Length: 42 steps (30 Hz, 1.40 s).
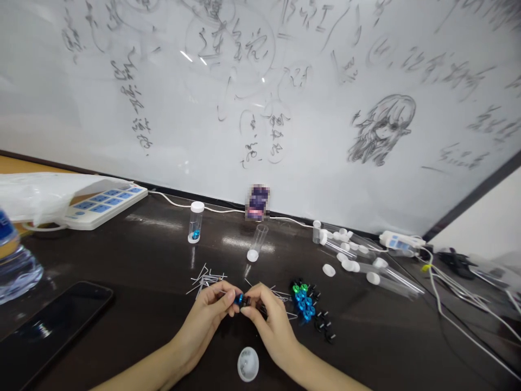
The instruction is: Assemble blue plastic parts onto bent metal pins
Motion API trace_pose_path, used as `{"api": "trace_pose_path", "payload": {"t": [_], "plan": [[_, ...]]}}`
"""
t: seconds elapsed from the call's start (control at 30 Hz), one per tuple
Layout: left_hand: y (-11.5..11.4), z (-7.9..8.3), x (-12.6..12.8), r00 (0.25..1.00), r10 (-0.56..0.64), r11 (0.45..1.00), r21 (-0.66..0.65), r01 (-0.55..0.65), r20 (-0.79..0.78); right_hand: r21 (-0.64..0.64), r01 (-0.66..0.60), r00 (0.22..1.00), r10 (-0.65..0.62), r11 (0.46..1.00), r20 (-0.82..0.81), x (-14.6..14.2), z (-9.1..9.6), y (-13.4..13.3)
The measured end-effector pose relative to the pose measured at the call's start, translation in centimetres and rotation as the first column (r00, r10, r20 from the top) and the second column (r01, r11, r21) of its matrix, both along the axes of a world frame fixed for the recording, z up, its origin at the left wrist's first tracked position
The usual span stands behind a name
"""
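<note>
My left hand [207, 309] pinches a small shiny blue metal piece [241, 300] between thumb and fingers. My right hand [268, 315] meets it from the other side, its fingertips closed on a small dark part joined to or touching the blue piece; which, I cannot tell. Thin bent metal rods, like hex keys [208, 279], lie just beyond my left hand, and more rods [280, 295] show beside my right. Right of my right hand is a cluster of blue pieces [303, 305], green pieces [300, 288] and black screw-like parts [323, 321]. A round white cap [248, 364] lies below my hands.
A capped clear tube [196, 224] with blue bits stands behind; another clear tube [258, 243] leans nearby. Several tubes and white caps [349, 264] lie right. A phone [57, 328], water bottle [18, 266] and power strip [108, 207] are left. Cables [443, 298] trail at right before the whiteboard [183, 136].
</note>
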<state>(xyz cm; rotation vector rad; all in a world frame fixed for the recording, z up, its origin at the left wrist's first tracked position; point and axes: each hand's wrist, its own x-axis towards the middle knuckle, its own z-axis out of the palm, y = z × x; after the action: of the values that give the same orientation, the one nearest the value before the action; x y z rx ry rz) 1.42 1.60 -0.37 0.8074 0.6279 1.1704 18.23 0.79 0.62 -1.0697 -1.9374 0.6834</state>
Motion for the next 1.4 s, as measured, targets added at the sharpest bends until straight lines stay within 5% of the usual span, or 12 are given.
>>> {"api": "trace_pose_path", "payload": {"t": [0.3,0.6,0.87,1.4], "plan": [[-0.31,-0.09,0.04,0.999,-0.042,0.999,0.033,0.043,-0.016,-0.071,-0.017,0.996,0.023,0.997,0.084,0.12,-0.13,0.09],[-0.06,0.01,-0.04,1.000,-0.017,1.000,0.010,0.017,0.013,0.082,-0.012,1.000,0.011,0.997,0.017,-0.03,-0.01,-0.20],[-0.21,0.13,0.03,1.000,-0.029,0.999,0.038,0.029,-0.005,-0.030,0.022,0.994,-0.019,0.999,0.106,0.11,-0.07,0.03],[-0.12,-0.49,-0.10,1.000,-0.025,0.999,0.024,0.025,0.004,0.119,0.007,1.000,-0.005,0.993,-0.015,0.12,-0.24,0.02]]}}
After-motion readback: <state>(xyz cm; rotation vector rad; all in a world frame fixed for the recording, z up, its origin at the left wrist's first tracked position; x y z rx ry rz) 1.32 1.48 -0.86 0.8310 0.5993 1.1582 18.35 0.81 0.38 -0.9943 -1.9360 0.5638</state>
